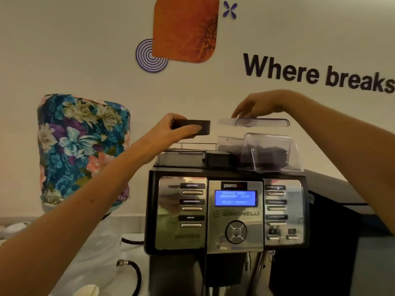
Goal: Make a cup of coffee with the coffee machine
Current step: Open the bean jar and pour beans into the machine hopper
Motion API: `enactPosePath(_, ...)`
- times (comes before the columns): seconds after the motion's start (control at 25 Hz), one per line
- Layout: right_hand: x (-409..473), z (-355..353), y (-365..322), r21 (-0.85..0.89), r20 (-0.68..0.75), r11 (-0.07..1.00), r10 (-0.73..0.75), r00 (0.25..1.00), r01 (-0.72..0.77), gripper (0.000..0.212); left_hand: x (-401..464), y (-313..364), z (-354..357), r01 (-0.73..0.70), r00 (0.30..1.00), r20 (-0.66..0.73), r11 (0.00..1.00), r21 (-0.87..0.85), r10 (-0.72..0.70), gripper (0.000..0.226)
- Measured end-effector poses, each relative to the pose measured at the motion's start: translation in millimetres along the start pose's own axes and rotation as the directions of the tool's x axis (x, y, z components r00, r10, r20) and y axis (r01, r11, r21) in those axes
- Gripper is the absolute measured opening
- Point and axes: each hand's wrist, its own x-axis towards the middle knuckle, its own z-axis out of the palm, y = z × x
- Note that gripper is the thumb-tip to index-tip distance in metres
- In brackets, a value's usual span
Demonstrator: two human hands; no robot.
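Observation:
A black and chrome coffee machine (235, 212) stands in front of me with a lit blue screen (235, 198). On its top sits a clear bean hopper (269, 152) holding dark beans. My right hand (258, 105) holds the hopper's clear lid (254, 122) flat, lifted a little above the hopper. My left hand (171, 129) grips a small black box-like container (192, 126) at the same height, left of the hopper and above the machine's top tray. A paper cup rim (87, 290) shows at the bottom edge.
A water bottle under a floral cover (83, 148) stands to the left of the machine on a white dispenser. Black hoses (136, 274) run beside the machine's base. A dark appliance (342, 231) sits at the right. The wall behind carries decals and lettering.

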Motion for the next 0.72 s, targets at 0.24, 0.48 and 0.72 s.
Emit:
enactPosePath(0.24, -0.3, 13.2, 24.5, 0.049, -0.010, 0.998, -0.035, 0.999, 0.035, 0.041, 2.1, 16.5, 13.9, 0.032, 0.995, 0.095, 0.999, -0.011, -0.031, 0.066)
enactPosePath(0.48, 15.5, 21.0, 26.6, 0.076, -0.050, 0.989, -0.123, 0.991, 0.126, 0.040, 8.5, 9.5, 21.0, 0.083, 0.988, 0.126, 0.993, 0.083, -0.093, 0.078)
enactPosePath(0.72, 27.4, 31.7, 36.9, 0.045, 0.018, 0.986, -0.163, 0.986, 0.162, 0.038, 9.9, 7.5, 19.8, 0.098, 0.987, 0.126, 0.995, 0.001, -0.097, 0.095)
